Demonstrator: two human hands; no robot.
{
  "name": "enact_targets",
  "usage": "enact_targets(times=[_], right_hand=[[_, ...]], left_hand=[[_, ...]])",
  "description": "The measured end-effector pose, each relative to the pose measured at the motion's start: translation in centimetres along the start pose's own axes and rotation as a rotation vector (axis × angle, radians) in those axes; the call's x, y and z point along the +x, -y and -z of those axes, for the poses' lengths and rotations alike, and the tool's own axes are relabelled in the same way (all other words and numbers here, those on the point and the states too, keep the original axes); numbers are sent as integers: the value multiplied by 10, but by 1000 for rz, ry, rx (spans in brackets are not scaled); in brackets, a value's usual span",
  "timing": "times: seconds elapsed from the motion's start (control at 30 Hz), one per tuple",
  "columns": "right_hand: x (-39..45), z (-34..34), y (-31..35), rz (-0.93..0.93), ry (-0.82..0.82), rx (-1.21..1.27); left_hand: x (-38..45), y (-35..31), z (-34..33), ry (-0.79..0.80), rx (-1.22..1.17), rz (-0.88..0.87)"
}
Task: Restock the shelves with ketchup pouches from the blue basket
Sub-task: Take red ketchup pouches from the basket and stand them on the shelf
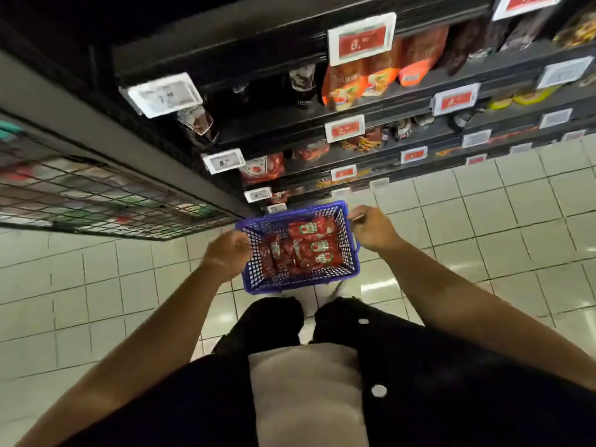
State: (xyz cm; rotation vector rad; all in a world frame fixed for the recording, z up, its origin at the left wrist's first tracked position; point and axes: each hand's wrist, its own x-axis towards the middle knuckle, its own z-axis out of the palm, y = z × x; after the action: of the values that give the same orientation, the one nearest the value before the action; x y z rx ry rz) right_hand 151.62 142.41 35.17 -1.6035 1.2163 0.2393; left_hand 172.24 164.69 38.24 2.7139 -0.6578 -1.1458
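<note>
**Aisle stock record: blue basket at the sauce shelving**

We list the contents of this view from the largest item down.

1. Tiled floor (pixel 483 221): pale square tiles with dark grout, running under everything we see.
2. Shelves (pixel 371 108): a dark multi-tier unit along the top of the view, with price tags (pixel 361 38) clipped to the shelf edges, some red and some white. We note orange pouches (pixel 351 85) on an upper tier, dark bottles (pixel 301 82) beside them, and red shelf pouches (pixel 263 167) on a lower tier at the unit's near end.
3. Wire rack (pixel 96 195): a black mesh panel at the left, its goods too blurred for us to identify.
4. Person: dark open overshirt with white buttons over a light top, dark trousers, both forearms reaching forward.
5. Blue basket (pixel 300 282): a lattice-sided plastic basket held in front of us, just below the lowest shelf tags. We cannot tell whether it touches the floor.
6. Left hand (pixel 227 253): fingers curled round the basket's left rim.
7. Right hand (pixel 371 227): fingers curled over the basket's far right corner.
8. Ketchup pouches (pixel 311 246): red packs with green-and-white labels, lying jumbled inside the basket; count unclear.
</note>
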Motion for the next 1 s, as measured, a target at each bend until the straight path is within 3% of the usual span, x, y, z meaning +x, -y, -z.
enact_targets(times=[0.07,0.13,0.3,0.57,0.67,0.8,1.0], right_hand=[[2,-10,-32,-150,111,15],[4,-20,-61,-214,124,27],[28,-54,-120,-374,108,145],[128,-138,-171,-672,20,624],[173,-185,-195,-747,-51,742],[229,-256,-234,-779,3,784],[296,-336,-284,-805,39,693]], left_hand=[[3,9,-28,138,-43,106],[7,19,-56,235,-33,155],[40,43,-121,334,-21,226],[169,92,-200,500,24,217],[228,113,-238,504,-49,288],[289,145,-297,498,-94,329],[358,193,-385,357,122,246]])
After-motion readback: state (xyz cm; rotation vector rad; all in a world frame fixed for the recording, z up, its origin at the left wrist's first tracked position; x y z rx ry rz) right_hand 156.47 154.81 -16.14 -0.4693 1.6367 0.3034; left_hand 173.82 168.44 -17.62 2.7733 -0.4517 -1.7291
